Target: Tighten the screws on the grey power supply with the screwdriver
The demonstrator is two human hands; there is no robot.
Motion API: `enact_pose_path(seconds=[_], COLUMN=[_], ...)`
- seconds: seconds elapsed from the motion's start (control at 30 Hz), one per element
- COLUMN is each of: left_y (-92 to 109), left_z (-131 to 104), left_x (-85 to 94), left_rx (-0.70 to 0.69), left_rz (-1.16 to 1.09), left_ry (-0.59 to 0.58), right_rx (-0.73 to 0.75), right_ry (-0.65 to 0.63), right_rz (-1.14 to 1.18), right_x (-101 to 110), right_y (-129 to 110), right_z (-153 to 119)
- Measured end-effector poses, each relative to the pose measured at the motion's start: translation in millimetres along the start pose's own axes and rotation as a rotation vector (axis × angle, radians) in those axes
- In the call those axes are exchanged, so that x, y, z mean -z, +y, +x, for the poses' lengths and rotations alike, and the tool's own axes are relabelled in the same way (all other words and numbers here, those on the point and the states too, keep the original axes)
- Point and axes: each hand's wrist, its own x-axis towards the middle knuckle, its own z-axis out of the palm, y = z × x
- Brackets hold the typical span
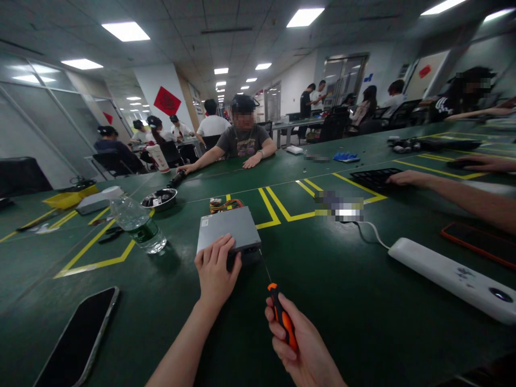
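A grey metal computer power supply (236, 227) lies on the green table, a bundle of coloured cables (220, 205) behind it. My left hand (217, 264) grips its near left side, fingers over the top and thumb along the front face. In my right hand (296, 333) is an orange and black screwdriver (284, 317), held by its handle. Its thin shaft points up and away, the tip at the power supply's near right corner. Whether the tip touches a screw I cannot tell.
A phone (78, 338) and a water bottle (141, 223) are at left, near a metal bowl (159, 199). A white power bank-like device (447, 277) with a cable lies right. Across the table sits a person (244, 140); another person's hand (407, 180) rests at right on a black tray.
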Motion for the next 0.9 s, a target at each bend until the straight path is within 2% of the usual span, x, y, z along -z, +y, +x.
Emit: enact_pose_path(seconds=[0.33,0.5,0.57,0.63,0.8,0.9], left_y=[-0.8,-1.7,-1.9,-1.8,-1.1,-1.2], left_z=[-1.0,-1.3,-1.3,-1.1,-0.4,-0.5], left_x=[-0.7,-1.5,-1.5,-1.0,0.6,0.9], left_rx=[0.01,0.005,0.006,0.007,0.004,0.009], left_rz=[-0.009,-0.018,-0.019,-0.021,-0.019,-0.02], left_ry=[-0.001,0.005,0.004,0.001,-0.012,-0.024], right_rx=[0.001,0.041,0.121,0.281,0.653,0.932], right_ry=[0.004,0.031,-0.045,-0.113,-0.14,-0.106], right_rz=[-0.002,0.0,-0.07,-0.215,-0.811,-1.119], right_x=[-3.4,6.4,13.8,20.7,30.8,34.9], right_y=[-0.5,3.0,2.8,0.8,-7.3,-12.9], right_z=[2.9,8.0,8.4,7.1,-0.9,-4.0])
